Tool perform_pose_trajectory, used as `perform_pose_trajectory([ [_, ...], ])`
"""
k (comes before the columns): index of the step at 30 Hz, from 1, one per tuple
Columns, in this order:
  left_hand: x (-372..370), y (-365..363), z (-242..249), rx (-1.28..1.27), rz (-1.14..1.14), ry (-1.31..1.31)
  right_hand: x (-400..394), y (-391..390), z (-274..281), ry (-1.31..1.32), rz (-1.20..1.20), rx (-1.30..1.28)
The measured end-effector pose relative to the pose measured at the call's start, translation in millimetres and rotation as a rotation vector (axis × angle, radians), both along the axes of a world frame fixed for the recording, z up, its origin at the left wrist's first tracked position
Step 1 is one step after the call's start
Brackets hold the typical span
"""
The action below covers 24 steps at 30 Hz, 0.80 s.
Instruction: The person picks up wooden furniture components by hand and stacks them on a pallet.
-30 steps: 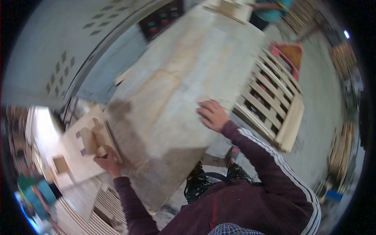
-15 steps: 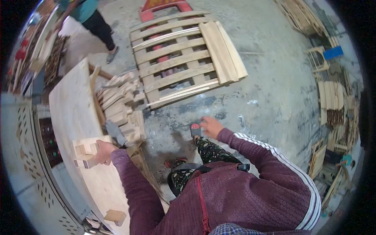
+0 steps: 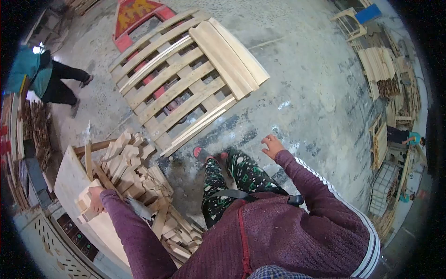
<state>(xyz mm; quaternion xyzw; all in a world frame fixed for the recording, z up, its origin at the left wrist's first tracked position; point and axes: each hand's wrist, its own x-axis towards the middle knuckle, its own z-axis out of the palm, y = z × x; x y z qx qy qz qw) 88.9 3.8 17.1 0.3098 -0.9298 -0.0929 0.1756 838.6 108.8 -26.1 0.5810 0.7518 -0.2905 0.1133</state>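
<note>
My left hand (image 3: 96, 200) is closed on some small wood blocks (image 3: 84, 205), pale and cut square, over the light wooden tabletop (image 3: 67, 176). The fingers hide part of the blocks. Right beside that hand lies a heap of cut wood pieces (image 3: 124, 160), stacked along the table's edge. My right hand (image 3: 272, 147) hangs in the air above the concrete floor, its fingers apart and nothing in them.
Ahead stands a slatted wooden pallet (image 3: 179, 83) with long pale boards (image 3: 227, 58) on its right side. A red pallet jack (image 3: 139, 16) reaches under it. One person (image 3: 58, 76) is at the far left. Stacked wood (image 3: 381, 69) lines the right.
The view has swung, so the pallet appears further left and more tilted. My left hand still grips the blocks, now beside the heap. My right hand has moved outward, and the person at left has stepped.
</note>
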Motion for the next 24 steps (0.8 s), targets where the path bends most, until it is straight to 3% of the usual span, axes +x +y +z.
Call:
perform_pose_trajectory([
  [4, -14.1, -21.9, 1.6, -0.009, -0.048, 0.043, 17.8, 43.5, -12.8, -0.020, -0.131, -0.003],
  [6, 13.7, -30.0, 32.6, 0.079, -0.421, -0.322, 41.4, 80.9, -29.5, -0.045, -0.163, 0.053],
  [8, 83.6, -12.2, 47.3, -0.094, -0.456, -0.038, 64.8, 132.0, -49.1, -0.070, -0.185, 0.106],
  [10, 150.7, -2.7, 31.9, -0.271, -0.632, 0.053, 80.6, 210.5, -80.7, -0.147, -0.179, 0.195],
  [12, 195.5, -25.7, -4.2, -0.391, -1.095, 0.137, 98.9, 289.0, -113.4, -0.128, -0.220, 0.168],
  [13, 240.4, -20.4, -4.6, -0.426, -1.253, -0.055, 108.3, 327.1, -135.5, -0.120, -0.259, 0.149],
  [15, 307.2, -43.6, -17.9, -0.264, -1.386, -0.706, 119.4, 405.0, -190.4, -0.102, -0.292, 0.128],
  [17, 392.5, -11.7, -30.8, -0.042, -1.194, -1.241, 122.7, 484.0, -255.7, -0.088, -0.337, 0.104],
  [19, 465.5, 31.0, -46.7, 0.124, -0.834, -1.501, 120.7, 553.9, -309.0, -0.111, -0.350, 0.040],
  [24, 547.3, 96.0, -76.0, 0.196, -0.320, -1.558, 109.5, 661.9, -421.9, -0.068, -0.467, -0.104],
])
